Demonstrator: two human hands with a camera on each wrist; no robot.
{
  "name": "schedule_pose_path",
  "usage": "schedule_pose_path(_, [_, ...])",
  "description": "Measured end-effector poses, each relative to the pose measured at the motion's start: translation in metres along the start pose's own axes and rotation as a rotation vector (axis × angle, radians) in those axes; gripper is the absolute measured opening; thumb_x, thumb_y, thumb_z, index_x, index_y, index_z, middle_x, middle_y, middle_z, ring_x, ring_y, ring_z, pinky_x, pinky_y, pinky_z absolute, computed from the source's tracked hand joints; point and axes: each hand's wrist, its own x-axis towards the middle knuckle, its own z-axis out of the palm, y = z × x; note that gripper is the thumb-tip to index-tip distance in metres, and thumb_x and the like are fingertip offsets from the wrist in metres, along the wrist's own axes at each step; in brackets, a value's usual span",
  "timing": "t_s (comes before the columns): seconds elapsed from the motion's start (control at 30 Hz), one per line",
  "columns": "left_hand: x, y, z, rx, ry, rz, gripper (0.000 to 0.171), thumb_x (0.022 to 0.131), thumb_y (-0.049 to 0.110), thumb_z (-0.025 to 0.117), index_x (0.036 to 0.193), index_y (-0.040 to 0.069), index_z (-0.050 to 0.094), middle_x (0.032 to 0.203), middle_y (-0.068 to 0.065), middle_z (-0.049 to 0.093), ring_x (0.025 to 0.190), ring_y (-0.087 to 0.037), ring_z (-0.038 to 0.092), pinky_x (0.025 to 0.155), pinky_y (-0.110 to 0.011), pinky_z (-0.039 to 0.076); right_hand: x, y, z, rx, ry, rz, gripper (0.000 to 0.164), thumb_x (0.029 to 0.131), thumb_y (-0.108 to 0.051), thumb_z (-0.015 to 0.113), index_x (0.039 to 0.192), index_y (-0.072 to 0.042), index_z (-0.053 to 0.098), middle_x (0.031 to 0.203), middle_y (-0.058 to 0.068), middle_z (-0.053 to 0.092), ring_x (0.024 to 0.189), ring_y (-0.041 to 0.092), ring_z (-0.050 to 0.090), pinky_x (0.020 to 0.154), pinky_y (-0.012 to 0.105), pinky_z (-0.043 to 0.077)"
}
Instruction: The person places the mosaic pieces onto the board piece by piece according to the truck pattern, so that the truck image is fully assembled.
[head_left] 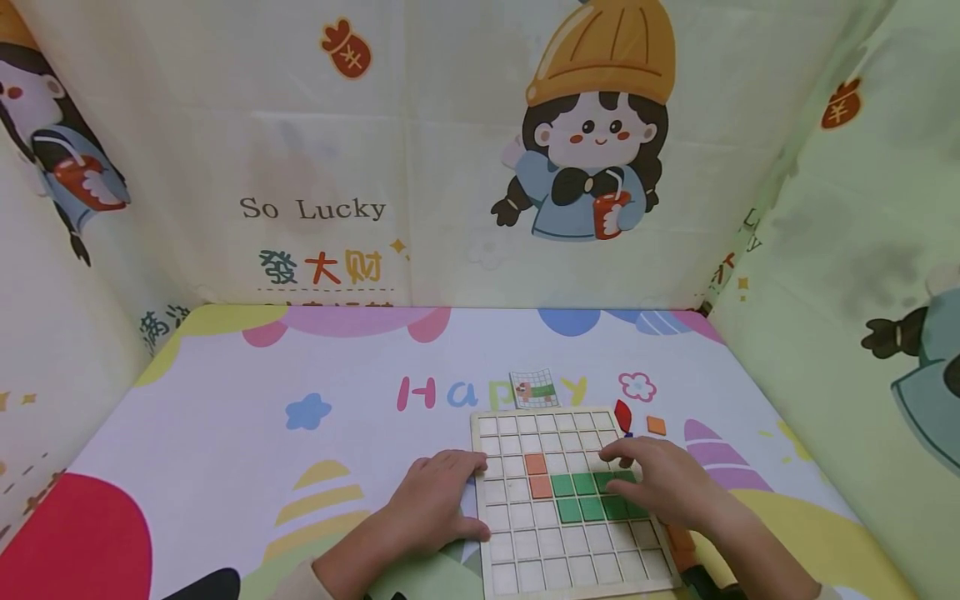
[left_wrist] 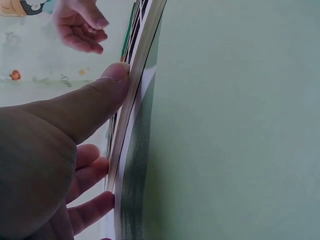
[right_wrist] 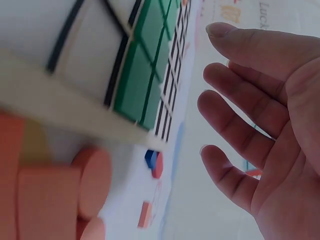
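A wooden grid board [head_left: 521,546] lies on the table with two orange square tiles [head_left: 537,475] in one column and two rows of green square tiles [head_left: 577,497] beside them. At the board's left edge is my left hand [head_left: 435,502], its thumb and fingertips touching the frame from the side; the left wrist view shows the thumb [left_wrist: 107,90] against that edge. Over the right end of the green rows hovers my right hand [head_left: 663,483], fingers loosely bent and nothing between them. It partly covers the green tiles.
A small picture card [head_left: 534,390] lies behind the board. Past the far right corner are a red piece [head_left: 623,415] and an orange square [head_left: 656,426]. Orange blocks [right_wrist: 47,200] crowd the board's right side. Printed cloth walls [head_left: 450,167] enclose the back and sides.
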Motion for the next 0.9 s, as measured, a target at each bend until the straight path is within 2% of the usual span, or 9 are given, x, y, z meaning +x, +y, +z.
schedule_pose_path(0.4, [0.001, 0.000, 0.001, -0.004, -0.001, 0.006, 0.073, 0.077, 0.049, 0.084, 0.132, 0.013, 0.054, 0.131, 0.000, 0.057, 0.129, -0.022, 0.047, 0.099, -0.049, 0.039, -0.022, 0.026, -0.003, 0.019, 0.012, 0.093, 0.031, 0.083, -0.027, 0.080, 0.113, -0.020, 0.073, 0.102, -0.007, 0.067, 0.094, 0.019, 0.061, 0.079, 0.042, 0.052])
schedule_pose_path(0.63, [0.001, -0.001, 0.001, -0.007, -0.014, -0.002, 0.074, 0.076, 0.051, 0.084, 0.133, 0.014, 0.054, 0.132, 0.001, 0.056, 0.129, -0.023, 0.047, 0.099, -0.050, 0.039, -0.032, 0.039, -0.001, 0.042, 0.001, 0.155, 0.037, 0.082, -0.030, 0.081, 0.115, -0.017, 0.072, 0.102, -0.005, 0.066, 0.092, 0.018, 0.059, 0.075, 0.038, 0.051])
schedule_pose_path(0.9, [0.001, -0.002, 0.000, 0.001, -0.008, -0.002, 0.074, 0.076, 0.052, 0.084, 0.132, 0.015, 0.054, 0.130, 0.002, 0.057, 0.128, -0.022, 0.047, 0.099, -0.049, 0.040, -0.043, 0.054, 0.001, 0.020, -0.013, 0.208, 0.040, 0.080, -0.034, 0.083, 0.114, -0.016, 0.072, 0.099, -0.005, 0.066, 0.089, 0.017, 0.059, 0.073, 0.036, 0.050])
